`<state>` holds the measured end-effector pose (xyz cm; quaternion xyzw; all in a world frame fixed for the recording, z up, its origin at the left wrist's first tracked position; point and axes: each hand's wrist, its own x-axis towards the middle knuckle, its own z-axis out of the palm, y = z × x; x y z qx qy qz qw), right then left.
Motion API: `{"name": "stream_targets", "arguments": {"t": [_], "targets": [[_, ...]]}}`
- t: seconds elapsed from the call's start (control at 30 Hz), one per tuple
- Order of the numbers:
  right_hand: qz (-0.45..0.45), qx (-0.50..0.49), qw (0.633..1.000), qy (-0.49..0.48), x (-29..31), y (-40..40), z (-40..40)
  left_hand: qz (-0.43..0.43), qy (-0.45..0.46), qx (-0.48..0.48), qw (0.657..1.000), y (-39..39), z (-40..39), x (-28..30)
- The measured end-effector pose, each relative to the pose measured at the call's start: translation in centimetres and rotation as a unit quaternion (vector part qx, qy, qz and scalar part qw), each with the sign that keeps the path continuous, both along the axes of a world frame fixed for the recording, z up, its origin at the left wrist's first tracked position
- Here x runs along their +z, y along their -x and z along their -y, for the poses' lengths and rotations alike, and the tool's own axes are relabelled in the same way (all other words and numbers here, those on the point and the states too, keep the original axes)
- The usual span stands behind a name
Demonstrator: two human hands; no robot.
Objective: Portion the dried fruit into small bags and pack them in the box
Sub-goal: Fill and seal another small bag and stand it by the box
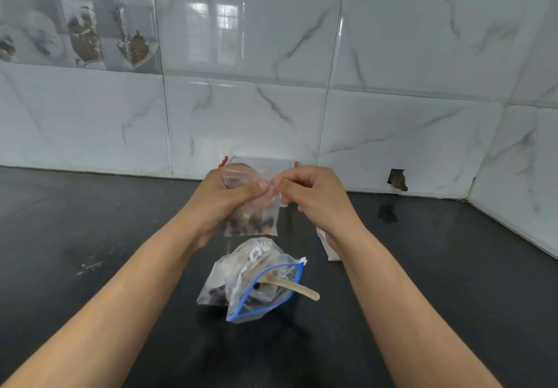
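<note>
Both hands pinch the top of one small clear plastic bag [252, 206] with dried fruit settled in its bottom. The left hand [225, 198] wraps the bag's left side, thumb pressed across the front near the mouth. The right hand [314, 197] has its fingers curled, with thumb and forefinger clamped on the bag's upper right edge.

Location: the small bag is held above the black countertop [90, 236], just behind the large clear zip bag with a blue seal strip [256, 285]. That large bag lies on the counter with its mouth open. A pale wooden spoon [290, 286] rests in the mouth, handle projecting toward the right. A white flat item [327, 248] lies to the right of the large bag, partly hidden by the right forearm; its identity cannot be determined. No box can be identified.

Step in hand, as judged: closing the mouth of a filled portion. The next move calls for pressing the seal shut along its full width, then setting the bag in the box.

Orientation: the small bag hangs upright, long axis vertical, mouth upward, fruit at the lower end.
</note>
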<state>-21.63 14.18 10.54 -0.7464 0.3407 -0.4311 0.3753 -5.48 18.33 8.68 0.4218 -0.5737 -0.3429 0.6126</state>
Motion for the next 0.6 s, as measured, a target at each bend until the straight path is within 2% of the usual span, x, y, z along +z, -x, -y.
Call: {"name": "stream_targets", "arguments": {"t": [0.3, 0.6], "targets": [[0.082, 0.015, 0.994, -0.074, -0.7, -0.3, 0.6, -0.090, -0.020, 0.047, 0.995, -0.4, 0.1, -1.9], [0.145, -0.044, 0.983, -0.104, -4.1, -0.6, 0.4, -0.027, -0.005, 0.126, 0.992, -0.5, 0.7, -3.9]]}}
